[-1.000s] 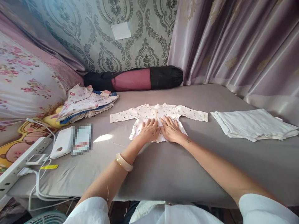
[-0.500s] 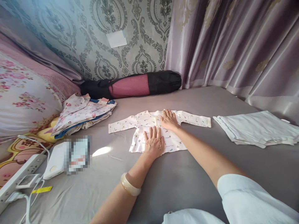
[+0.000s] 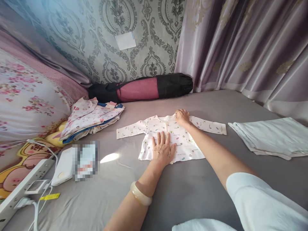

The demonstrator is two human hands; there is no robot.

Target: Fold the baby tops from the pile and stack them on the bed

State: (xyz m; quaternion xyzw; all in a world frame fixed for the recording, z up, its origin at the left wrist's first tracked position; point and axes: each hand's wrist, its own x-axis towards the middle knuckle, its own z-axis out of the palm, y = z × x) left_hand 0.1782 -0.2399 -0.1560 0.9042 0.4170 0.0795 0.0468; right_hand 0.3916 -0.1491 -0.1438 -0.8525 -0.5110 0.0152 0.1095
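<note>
Shirt: a small white baby shirt [image 3: 173, 138] with tiny prints lies flat on the grey bed [image 3: 192, 189], sleeves out to both sides.
Left hand: the left hand [image 3: 163, 149] lies flat on the lower part of the shirt, fingers spread wide, holding nothing.
Right hand: the right hand [image 3: 182, 116] rests at the neck of the shirt, fingers bent down on the cloth. Cannot tell if it pinches the cloth.
Bracelet: a pale bracelet [image 3: 141, 197] sits on the left wrist.
Left of shirt: a pile of clothes [image 3: 89, 117].
Right of shirt: folded white cloths [image 3: 271, 136], well apart.
Behind: a black and pink bag [image 3: 141, 88] by the wall.
</note>
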